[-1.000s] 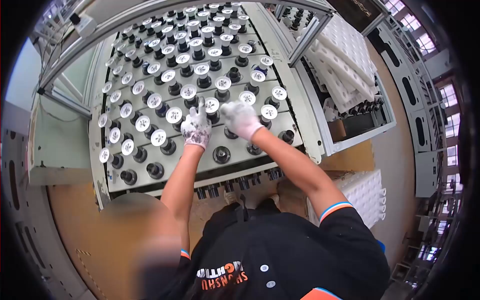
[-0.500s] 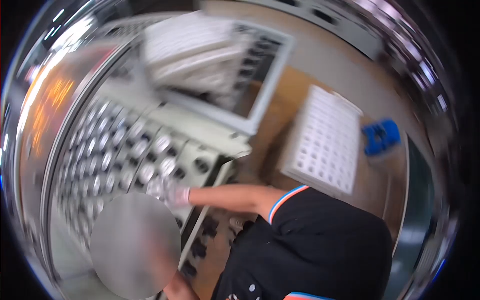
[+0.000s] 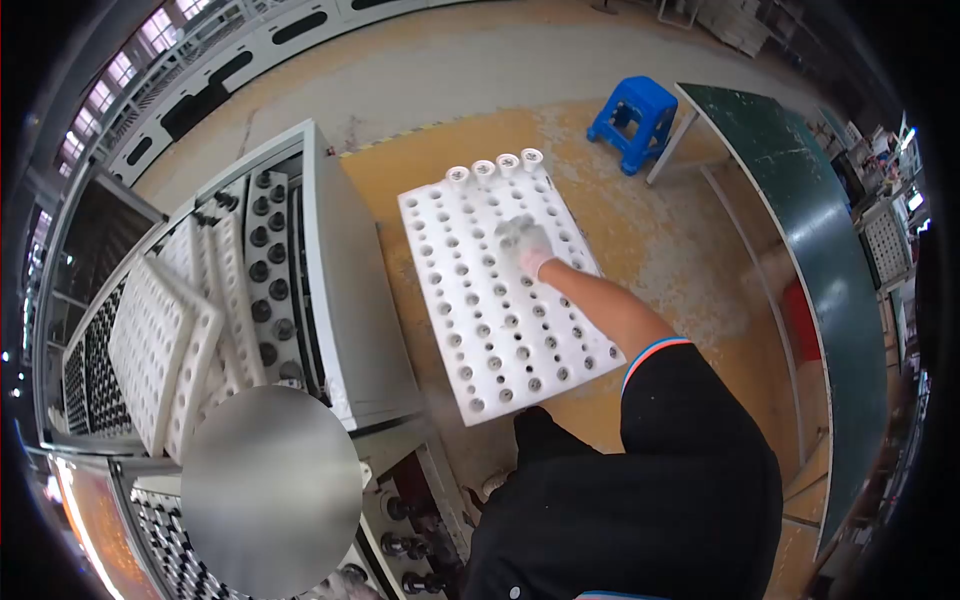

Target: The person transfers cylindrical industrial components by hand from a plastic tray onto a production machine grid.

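Note:
My right hand (image 3: 525, 243), in a white glove, is over the upper middle of a white foam tray (image 3: 437, 300) full of round holes. Its fingers are curled down; whatever they hold is hidden by the glove and blur. Several short white cylinders (image 3: 484, 170) stand along the tray's far edge. Darker, metallic-looking ends show inside many holes closer to me. My left hand (image 3: 352, 588) seems to be at the bottom edge, beside the machine's black holders (image 3: 405, 545). A grey disc and the frame edge cut it off, so its fingers cannot be read.
Left of the tray stands a pale machine cabinet (image 3: 375, 330) with black holders. More white foam trays (image 3: 150, 345) lean in a stack on it. Beyond is a blue stool (image 3: 635, 120) on the floor. A green-topped table (image 3: 790, 230) runs along the right.
My view has swung right toward the foam tray. My right hand has left the machine's rows of shiny round parts and is over the tray. The left hand has dropped to the frame's bottom.

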